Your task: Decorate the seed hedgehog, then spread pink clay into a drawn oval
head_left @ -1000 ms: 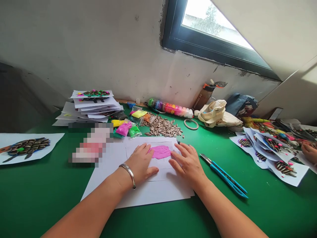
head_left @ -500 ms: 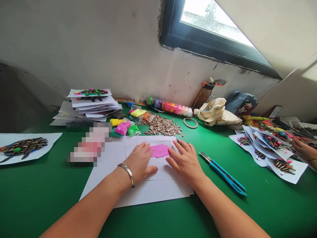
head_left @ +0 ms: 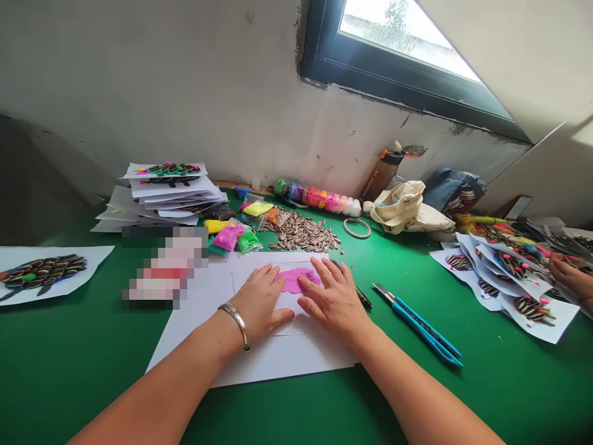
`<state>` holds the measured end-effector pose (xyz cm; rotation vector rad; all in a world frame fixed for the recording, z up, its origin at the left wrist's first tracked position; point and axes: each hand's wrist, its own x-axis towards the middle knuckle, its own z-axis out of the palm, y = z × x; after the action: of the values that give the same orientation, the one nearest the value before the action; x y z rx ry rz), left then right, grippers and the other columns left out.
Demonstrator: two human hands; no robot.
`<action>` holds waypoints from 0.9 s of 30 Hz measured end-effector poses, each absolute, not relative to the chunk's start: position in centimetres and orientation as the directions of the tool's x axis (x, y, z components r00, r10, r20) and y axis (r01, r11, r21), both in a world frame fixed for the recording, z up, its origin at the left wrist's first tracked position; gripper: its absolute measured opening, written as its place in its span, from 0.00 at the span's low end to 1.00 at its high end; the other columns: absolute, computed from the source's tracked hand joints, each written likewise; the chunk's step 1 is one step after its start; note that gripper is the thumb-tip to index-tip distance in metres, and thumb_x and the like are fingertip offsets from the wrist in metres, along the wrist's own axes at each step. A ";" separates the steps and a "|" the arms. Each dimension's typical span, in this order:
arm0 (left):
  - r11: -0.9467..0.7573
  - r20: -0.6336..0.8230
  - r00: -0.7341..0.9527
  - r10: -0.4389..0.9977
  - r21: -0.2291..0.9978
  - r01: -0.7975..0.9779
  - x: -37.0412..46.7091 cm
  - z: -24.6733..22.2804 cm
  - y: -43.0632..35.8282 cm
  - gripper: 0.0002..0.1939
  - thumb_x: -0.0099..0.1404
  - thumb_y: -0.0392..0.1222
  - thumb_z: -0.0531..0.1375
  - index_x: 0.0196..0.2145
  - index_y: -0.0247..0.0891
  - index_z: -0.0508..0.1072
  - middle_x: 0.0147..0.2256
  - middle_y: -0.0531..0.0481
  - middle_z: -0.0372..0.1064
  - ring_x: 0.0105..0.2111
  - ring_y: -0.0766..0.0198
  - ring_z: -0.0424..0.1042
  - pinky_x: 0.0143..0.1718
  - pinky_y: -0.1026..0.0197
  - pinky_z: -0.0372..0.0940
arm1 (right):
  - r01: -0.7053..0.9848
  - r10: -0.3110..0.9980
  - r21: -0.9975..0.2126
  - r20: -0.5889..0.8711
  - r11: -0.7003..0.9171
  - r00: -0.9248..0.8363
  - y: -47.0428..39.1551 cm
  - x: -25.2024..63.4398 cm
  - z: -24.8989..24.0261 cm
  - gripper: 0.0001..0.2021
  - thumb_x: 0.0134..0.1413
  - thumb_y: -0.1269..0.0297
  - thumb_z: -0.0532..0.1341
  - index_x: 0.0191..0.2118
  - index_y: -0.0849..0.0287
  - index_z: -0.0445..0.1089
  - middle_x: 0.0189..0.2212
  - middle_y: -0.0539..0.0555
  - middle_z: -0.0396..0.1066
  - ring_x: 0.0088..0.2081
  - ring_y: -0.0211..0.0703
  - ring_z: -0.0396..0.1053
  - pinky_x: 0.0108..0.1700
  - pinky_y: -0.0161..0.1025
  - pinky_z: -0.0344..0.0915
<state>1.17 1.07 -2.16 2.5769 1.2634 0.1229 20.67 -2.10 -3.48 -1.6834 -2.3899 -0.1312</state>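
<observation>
A flattened patch of pink modelling clay (head_left: 293, 281) lies on white paper (head_left: 194, 352) in front of me. At the clay's left edge my left hand (head_left: 259, 300) rests flat on the paper, fingers out and thumb apart. My right hand (head_left: 334, 296) is spread open, with its index fingertip on the clay's right part. Partly under the right hand lies a dark pen-like thing (head_left: 364, 299). Neither hand grips anything. A blue utility knife (head_left: 424, 330), blade out, lies to the right of the paper.
Behind the paper are sunflower seeds (head_left: 303, 232), bagged coloured clay (head_left: 230, 237) and a ring-shaped roll (head_left: 356, 228). Seed pictures are stacked at the left (head_left: 169, 191) and right (head_left: 504, 272). A bottle (head_left: 382, 176) and cloth bag (head_left: 401, 210) stand near the wall. Another person's hand (head_left: 569, 278) shows at far right.
My right hand has shifted left onto the clay, uncovering more of the dark pen-like thing. The clay's outline on the right looks more uneven. My left hand stays nearly in place.
</observation>
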 end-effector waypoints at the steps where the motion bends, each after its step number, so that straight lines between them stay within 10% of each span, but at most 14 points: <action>1: -0.582 -0.043 0.616 0.787 0.281 0.763 1.2 -2.1 1.1 0.30 0.59 0.53 0.59 0.53 0.29 0.66 0.57 0.33 0.58 0.60 0.43 0.51 0.59 0.44 0.49 | 0.943 0.923 -0.048 0.229 0.328 -0.310 -2.1 20.7 -3.4 0.21 0.59 0.45 0.48 0.52 0.44 0.67 0.62 0.54 0.54 0.61 0.59 0.49 0.59 0.61 0.43; 27: -0.572 -0.039 0.609 0.792 0.302 0.763 1.3 -2.0 1.1 0.30 0.59 0.52 0.59 0.53 0.29 0.66 0.57 0.32 0.58 0.60 0.43 0.51 0.59 0.45 0.48 | 0.969 0.941 -0.002 0.236 0.248 -0.241 -1.4 20.9 -3.4 0.19 0.60 0.48 0.49 0.49 0.45 0.69 0.60 0.56 0.56 0.62 0.58 0.48 0.58 0.64 0.43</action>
<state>1.30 1.07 -2.05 2.5491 1.2653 0.1440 20.87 -1.38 -3.39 -1.8054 -2.3260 -0.2132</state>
